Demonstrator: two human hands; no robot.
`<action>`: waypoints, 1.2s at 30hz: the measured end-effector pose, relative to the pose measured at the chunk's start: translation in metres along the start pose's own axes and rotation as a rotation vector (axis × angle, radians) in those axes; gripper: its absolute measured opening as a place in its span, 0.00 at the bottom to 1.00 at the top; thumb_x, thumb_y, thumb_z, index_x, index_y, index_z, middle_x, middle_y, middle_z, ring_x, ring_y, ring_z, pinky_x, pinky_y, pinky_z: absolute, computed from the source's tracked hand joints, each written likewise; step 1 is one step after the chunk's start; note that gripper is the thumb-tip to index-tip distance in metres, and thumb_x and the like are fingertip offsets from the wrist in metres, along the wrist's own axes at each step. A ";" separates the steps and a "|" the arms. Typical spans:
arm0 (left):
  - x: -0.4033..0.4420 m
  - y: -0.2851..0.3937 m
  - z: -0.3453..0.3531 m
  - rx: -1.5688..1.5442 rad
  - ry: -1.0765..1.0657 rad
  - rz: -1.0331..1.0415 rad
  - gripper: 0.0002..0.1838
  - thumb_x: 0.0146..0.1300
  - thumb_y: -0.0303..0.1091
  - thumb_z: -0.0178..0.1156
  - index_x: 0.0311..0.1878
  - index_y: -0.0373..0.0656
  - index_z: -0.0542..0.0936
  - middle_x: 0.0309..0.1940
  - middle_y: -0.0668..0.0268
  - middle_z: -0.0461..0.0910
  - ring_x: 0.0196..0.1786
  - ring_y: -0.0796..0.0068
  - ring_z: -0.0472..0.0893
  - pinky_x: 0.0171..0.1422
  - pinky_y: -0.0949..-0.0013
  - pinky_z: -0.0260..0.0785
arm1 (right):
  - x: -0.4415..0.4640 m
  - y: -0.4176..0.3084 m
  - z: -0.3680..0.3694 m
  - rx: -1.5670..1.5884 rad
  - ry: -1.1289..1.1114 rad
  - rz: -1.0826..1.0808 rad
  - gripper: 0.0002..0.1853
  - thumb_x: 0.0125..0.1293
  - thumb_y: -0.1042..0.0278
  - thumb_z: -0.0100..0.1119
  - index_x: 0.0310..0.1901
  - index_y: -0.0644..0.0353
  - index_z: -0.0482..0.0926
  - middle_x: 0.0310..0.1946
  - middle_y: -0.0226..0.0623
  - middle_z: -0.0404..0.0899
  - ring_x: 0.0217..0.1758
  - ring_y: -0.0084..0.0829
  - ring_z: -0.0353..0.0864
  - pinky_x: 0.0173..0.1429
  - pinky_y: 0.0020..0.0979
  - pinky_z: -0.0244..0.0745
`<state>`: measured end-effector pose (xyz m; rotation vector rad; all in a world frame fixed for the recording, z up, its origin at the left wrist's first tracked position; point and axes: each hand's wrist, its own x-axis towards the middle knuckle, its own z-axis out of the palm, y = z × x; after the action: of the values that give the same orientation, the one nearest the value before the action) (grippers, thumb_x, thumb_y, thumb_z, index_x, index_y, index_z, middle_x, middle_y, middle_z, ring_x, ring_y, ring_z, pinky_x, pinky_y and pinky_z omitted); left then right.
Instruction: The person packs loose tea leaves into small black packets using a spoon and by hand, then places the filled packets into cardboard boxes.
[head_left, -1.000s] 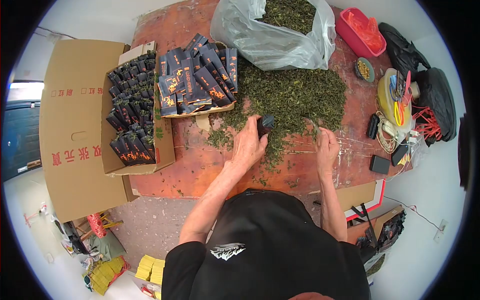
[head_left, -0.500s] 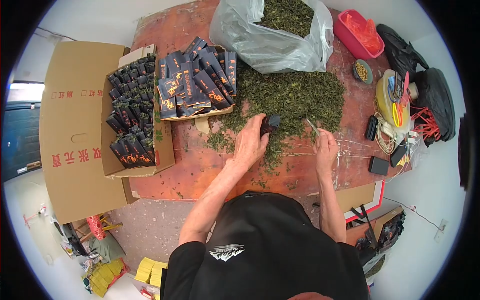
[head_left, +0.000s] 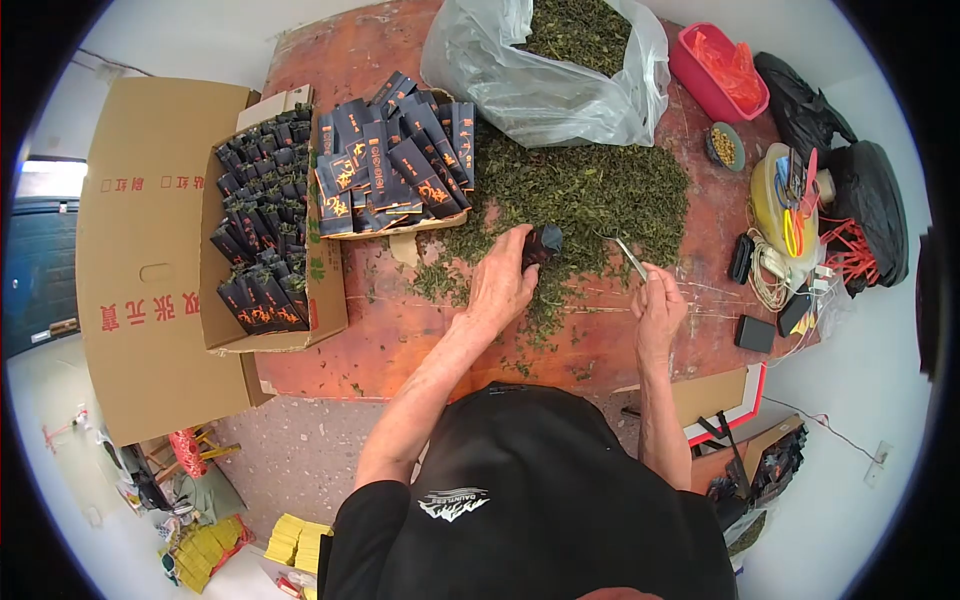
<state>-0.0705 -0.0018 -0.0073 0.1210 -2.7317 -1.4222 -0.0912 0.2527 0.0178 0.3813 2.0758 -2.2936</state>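
My left hand (head_left: 500, 277) is closed around a small black packet (head_left: 543, 244), held at the near edge of a heap of dried green tea leaves (head_left: 620, 190). In my right hand (head_left: 659, 306) is the handle of a metal spoon (head_left: 631, 258). Its far end points up and left into the leaves, so the bowl is mostly hidden. Left of the heap, a shallow carton (head_left: 395, 232) is piled with flat black packets (head_left: 378, 165) with orange print. Beside that, a cardboard box (head_left: 328, 290) holds rows of packets standing upright, with leaves showing at their tops.
A clear plastic bag (head_left: 560, 105) of leaves stands at the back. To the right are a pink basin (head_left: 690, 65), a small bowl (head_left: 735, 160) of yellowish bits, a yellow tub (head_left: 770, 185) with scissors, cables and black bags (head_left: 868, 200). Loose leaves are scattered across the red table (head_left: 400, 340).
My right hand has shifted slightly right and toward me with the spoon, and more of its handle shows. My left hand and its packet have stayed nearly in place.
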 end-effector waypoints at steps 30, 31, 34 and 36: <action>0.005 0.008 0.002 0.033 0.015 0.016 0.35 0.63 0.24 0.69 0.72 0.38 0.66 0.59 0.39 0.79 0.59 0.33 0.81 0.61 0.44 0.78 | -0.039 -0.072 0.043 -0.799 -0.149 -0.378 0.09 0.78 0.75 0.58 0.52 0.64 0.87 0.23 0.34 0.74 0.24 0.20 0.69 0.29 0.31 0.65; 0.003 0.008 0.002 0.039 0.016 0.017 0.35 0.63 0.24 0.69 0.72 0.38 0.66 0.58 0.39 0.79 0.59 0.33 0.81 0.61 0.44 0.78 | -0.040 -0.070 0.044 -0.803 -0.152 -0.439 0.09 0.78 0.76 0.58 0.51 0.65 0.86 0.24 0.37 0.77 0.24 0.24 0.72 0.30 0.32 0.67; 0.002 0.007 0.003 0.052 0.016 0.023 0.35 0.63 0.24 0.69 0.72 0.38 0.66 0.58 0.38 0.79 0.58 0.33 0.82 0.60 0.44 0.78 | -0.037 -0.065 0.049 -0.829 -0.173 -0.619 0.08 0.75 0.79 0.60 0.51 0.67 0.85 0.29 0.45 0.82 0.27 0.35 0.80 0.34 0.36 0.75; 0.004 0.008 0.004 0.058 0.001 0.010 0.34 0.63 0.24 0.69 0.72 0.37 0.67 0.59 0.40 0.79 0.59 0.35 0.81 0.62 0.44 0.78 | -0.036 -0.065 0.050 -0.874 -0.203 -0.722 0.08 0.72 0.82 0.61 0.50 0.68 0.85 0.32 0.48 0.85 0.31 0.43 0.85 0.38 0.39 0.79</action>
<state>-0.0751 0.0058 -0.0028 0.1111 -2.7694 -1.3402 -0.0763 0.2052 0.0925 -0.6861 3.0907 -1.2257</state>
